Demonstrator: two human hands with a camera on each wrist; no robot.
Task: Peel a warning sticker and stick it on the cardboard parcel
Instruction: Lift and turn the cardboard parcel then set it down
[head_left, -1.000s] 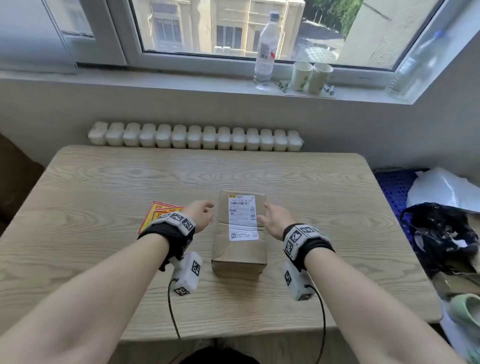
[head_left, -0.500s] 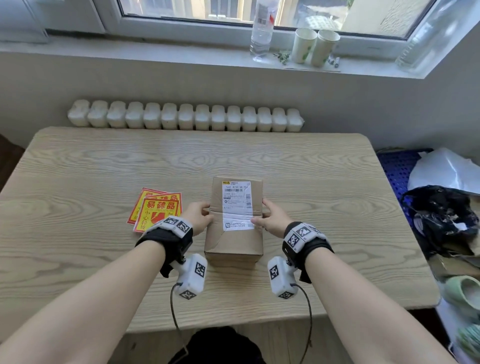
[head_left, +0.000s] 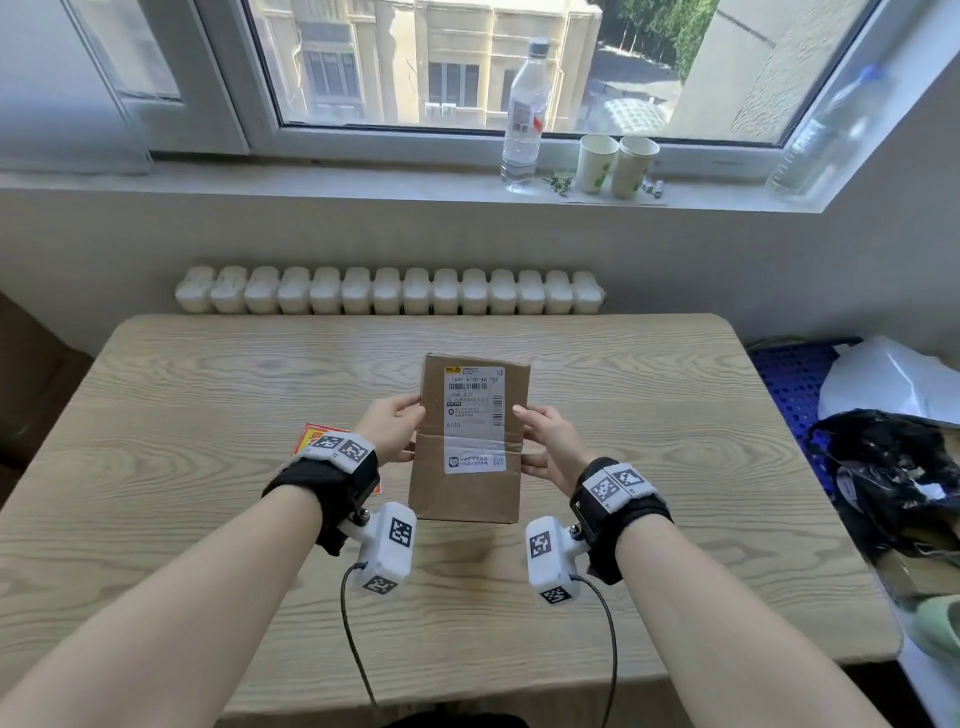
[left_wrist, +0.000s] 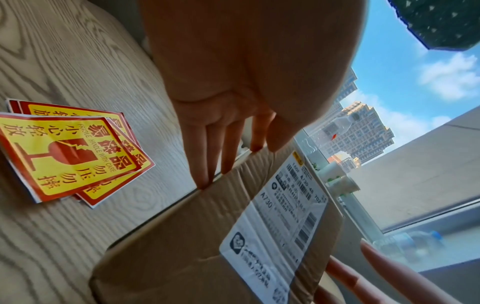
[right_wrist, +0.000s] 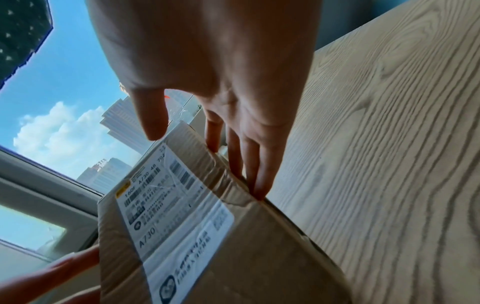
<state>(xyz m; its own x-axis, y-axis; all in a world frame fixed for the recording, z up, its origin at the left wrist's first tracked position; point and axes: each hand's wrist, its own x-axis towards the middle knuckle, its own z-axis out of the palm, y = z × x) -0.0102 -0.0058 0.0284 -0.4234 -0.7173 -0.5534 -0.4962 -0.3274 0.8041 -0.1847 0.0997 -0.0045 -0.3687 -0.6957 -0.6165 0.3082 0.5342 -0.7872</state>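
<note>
Cardboard parcel (head_left: 467, 483) held up off the wooden table (head_left: 208, 519), tilted with its labelled face toward the head camera; far end higher than near end. Brown corrugated board, box-shaped, edges creased. White shipping label (head_left: 475, 421) on the top face, printed with barcodes; clear tape band across its lower part.

Left hand (head_left: 392, 428) gripping the parcel's left edge: thumb on the top face, fingers (left_wrist: 207, 164) straight and close together, lying along the side wall. Right hand (head_left: 550, 441) gripping the right edge likewise: thumb tip (right_wrist: 155, 123) at the label face, fingers (right_wrist: 257, 168) extended down the side wall, tips at the edge crease. Both holds a clamp between thumb and fingers, not a fist.

Warning stickers (left_wrist: 70, 154) in a small loose stack flat on the table, left of the parcel, apart from it; glossy red and yellow rectangles with a broken-glass pictogram and "FRAGILE HANDLE WITH CARE". In the head view mostly hidden behind the left wristband.

Table: pale wood-grain top, rounded corners. White ribbed radiator (head_left: 389, 291) beyond the far edge. On the windowsill, clear plastic water bottle (head_left: 524, 114) and two paper cups (head_left: 618, 163), touching.
</note>
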